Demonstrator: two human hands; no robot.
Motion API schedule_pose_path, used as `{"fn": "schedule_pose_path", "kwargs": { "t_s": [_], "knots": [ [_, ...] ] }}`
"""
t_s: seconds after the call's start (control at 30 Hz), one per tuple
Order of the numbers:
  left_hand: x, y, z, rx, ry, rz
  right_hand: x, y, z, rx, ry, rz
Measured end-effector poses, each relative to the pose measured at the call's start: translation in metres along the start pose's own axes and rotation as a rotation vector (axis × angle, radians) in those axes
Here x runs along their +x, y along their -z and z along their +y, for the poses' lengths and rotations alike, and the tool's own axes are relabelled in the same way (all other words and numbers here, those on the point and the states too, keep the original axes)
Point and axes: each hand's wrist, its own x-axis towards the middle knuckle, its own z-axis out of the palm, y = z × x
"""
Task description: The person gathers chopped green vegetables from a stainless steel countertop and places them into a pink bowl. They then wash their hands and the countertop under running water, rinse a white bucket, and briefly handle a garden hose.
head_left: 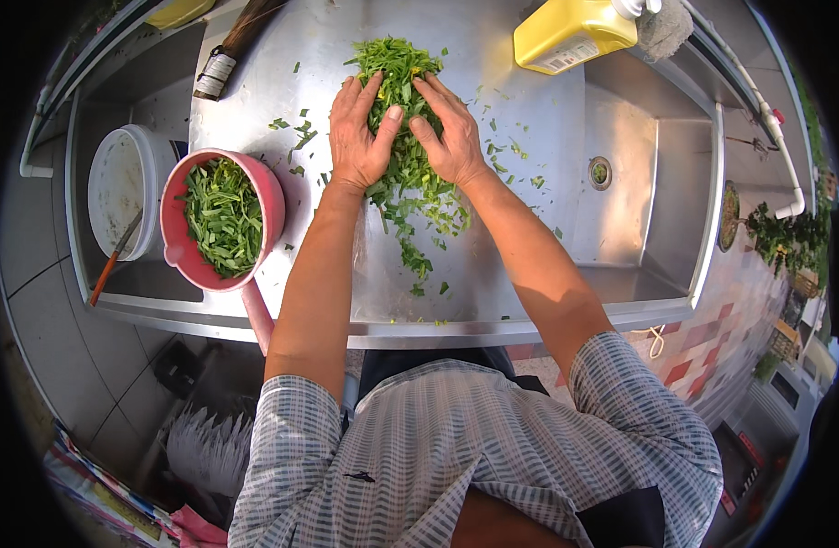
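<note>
Both hands press against a heap of chopped leafy greens on the stainless steel counter between two sinks. My left hand lies on the left flank of the heap, palm down, fingers pointing away from me. My right hand rests on the opposite flank, with its thumb near the left thumb. Greens show between the hands and beyond the fingertips; what lies under the palms is hidden. Loose bits trail toward the counter's front edge. To the left, a pink plastic dipper holds more cut greens, its handle pointing toward me.
A white bucket stands in the left sink, with an orange-handled tool leaning at it. A brush with a bound handle lies at the back left. At the back right are a yellow bottle, a grey scrubber and the right sink.
</note>
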Motion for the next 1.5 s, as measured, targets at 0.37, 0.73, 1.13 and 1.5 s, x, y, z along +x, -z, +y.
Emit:
{"fn": "schedule_pose_path", "kwargs": {
  "t_s": [0.37, 0.73, 1.13, 1.5],
  "knots": [
    [-0.026, -0.027, 0.080, -0.901, 0.772, 0.436, -0.008, 0.000, -0.068, 1.063, -0.753, 0.221],
    [-0.022, 0.124, 0.122, -0.619, 0.514, 0.815, 0.030, -0.044, -0.208, 1.205, -0.569, -0.139],
    [-0.077, 0.230, 0.003, 0.236, 0.589, 0.560, 0.057, -0.187, -0.196, 0.310, 0.178, -0.528],
    [-0.084, 0.211, -0.003, 0.823, 0.539, -0.170, 0.045, -0.174, -0.196, -0.583, 0.727, -0.725]
  ]
}}
